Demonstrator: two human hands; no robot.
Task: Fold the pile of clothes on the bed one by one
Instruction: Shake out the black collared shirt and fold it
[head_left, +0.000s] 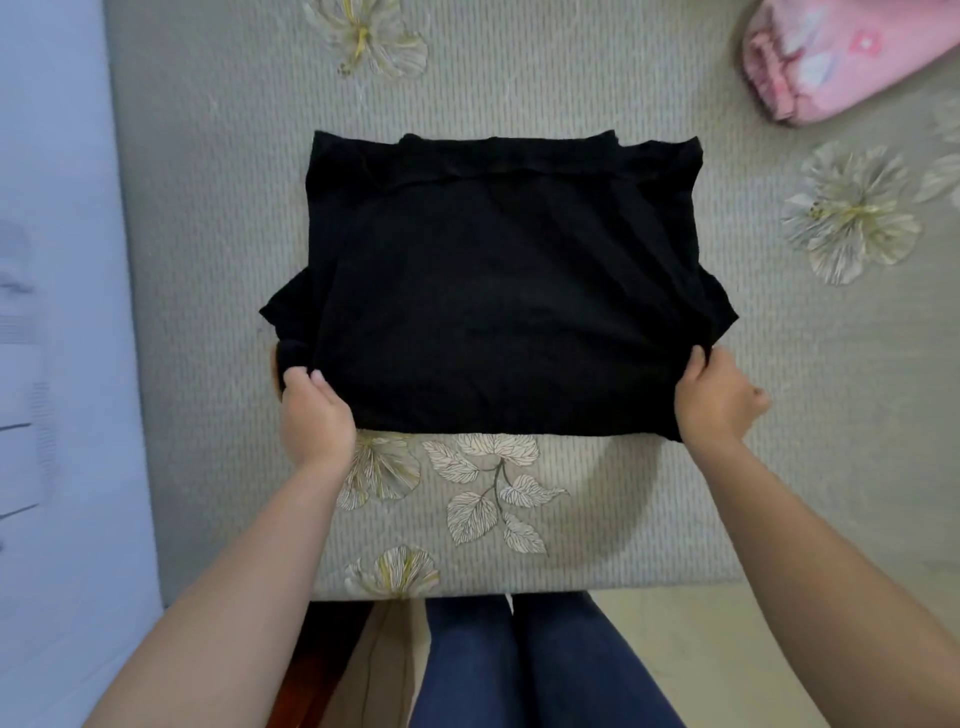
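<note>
Left hand (314, 413) and right hand (719, 402) each pinch a near corner of the black garment (498, 291), which lies flat on the bed (675, 509); I judge the paired grip keeps the edge level for the coming fold; a pink bundle (841, 57) sits well apart.

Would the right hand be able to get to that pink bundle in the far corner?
Probably yes, once free: the right hand grips the black garment, and only bare bedspread lies before the pink bundle.
</note>
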